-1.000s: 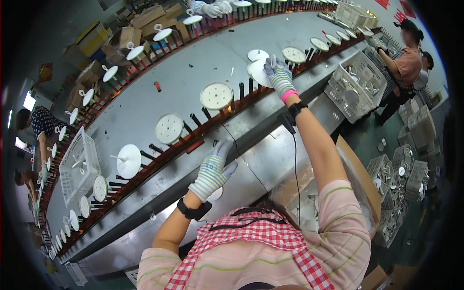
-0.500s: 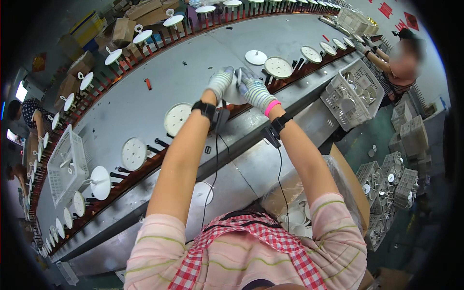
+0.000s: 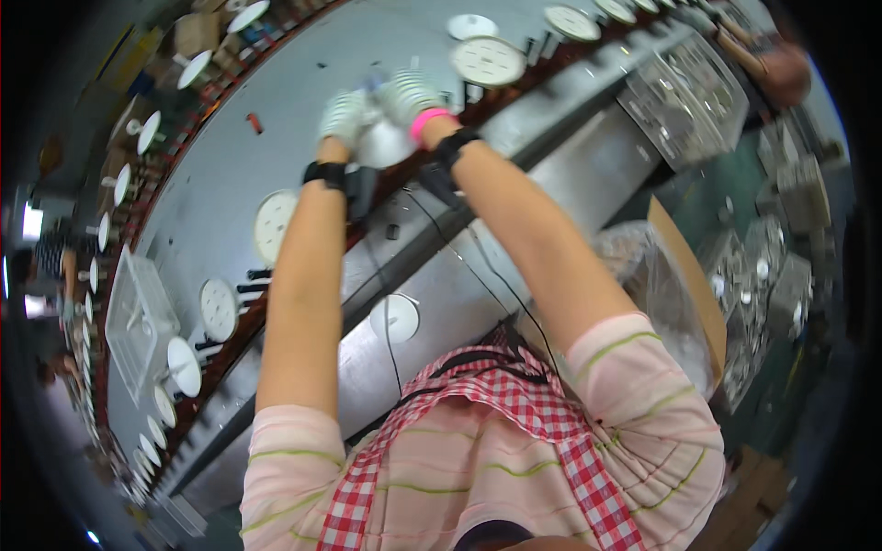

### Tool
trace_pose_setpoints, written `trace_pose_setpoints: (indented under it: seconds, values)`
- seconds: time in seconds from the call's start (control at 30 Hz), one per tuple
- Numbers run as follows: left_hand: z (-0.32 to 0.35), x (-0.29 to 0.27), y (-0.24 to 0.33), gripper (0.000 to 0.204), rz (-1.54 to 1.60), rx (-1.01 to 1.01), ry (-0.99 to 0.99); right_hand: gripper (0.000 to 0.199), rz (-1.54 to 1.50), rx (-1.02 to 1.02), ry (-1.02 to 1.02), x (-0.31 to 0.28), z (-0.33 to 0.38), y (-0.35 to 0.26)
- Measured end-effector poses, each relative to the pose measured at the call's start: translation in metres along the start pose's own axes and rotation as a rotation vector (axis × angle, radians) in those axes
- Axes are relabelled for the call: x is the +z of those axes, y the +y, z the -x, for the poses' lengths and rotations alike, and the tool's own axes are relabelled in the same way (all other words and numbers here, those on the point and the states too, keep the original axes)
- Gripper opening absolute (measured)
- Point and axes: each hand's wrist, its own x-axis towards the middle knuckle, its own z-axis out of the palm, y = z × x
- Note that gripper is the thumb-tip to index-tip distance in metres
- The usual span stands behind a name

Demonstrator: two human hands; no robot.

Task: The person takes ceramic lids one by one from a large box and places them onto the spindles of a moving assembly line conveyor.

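Side by side over the conveyor's near edge, my gloved left hand [image 3: 344,118] and right hand [image 3: 404,96] close around a white disc [image 3: 384,149]. Both hands are smeared by motion, and their fingers hide the disc's far part. Right of them, a round white plate with small holes [image 3: 487,62] stands on the dark posts of the conveyor. Another holed plate [image 3: 273,225] is to the left of my left forearm. A plain white disc [image 3: 472,27] lies on the grey table beyond.
A white crate [image 3: 138,321] stands on the table at left, and another [image 3: 678,101] at right beside a person [image 3: 785,73]. A loose white disc [image 3: 395,318] lies on the metal ledge before me. A cardboard box [image 3: 694,285] is by my right arm. Cables hang from my wrist straps.
The whole view has turned, so the hands and the plates sit higher and further left. Both hands remain at the same disc, between the same neighbouring plates.
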Motion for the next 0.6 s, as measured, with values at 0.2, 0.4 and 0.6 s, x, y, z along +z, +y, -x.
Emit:
trace_pose_setpoints:
  seconds: [0.2, 0.4, 0.6]
  values:
    - [0.006, 0.040, -0.080, 0.029, 0.217, 0.161, 0.330, 0.030, -0.584, -0.331, 0.193, 0.018, 0.109, 0.029]
    - [0.084, 0.019, -0.114, 0.025, 0.684, -0.182, 0.577, 0.030, -0.935, -0.302, -0.057, -0.011, 0.330, 0.146]
    - [0.106, 0.027, -0.152, 0.029, 0.609, -0.406, 0.701, 0.034, -1.153, 1.125, 0.803, 0.053, 0.418, 0.292]
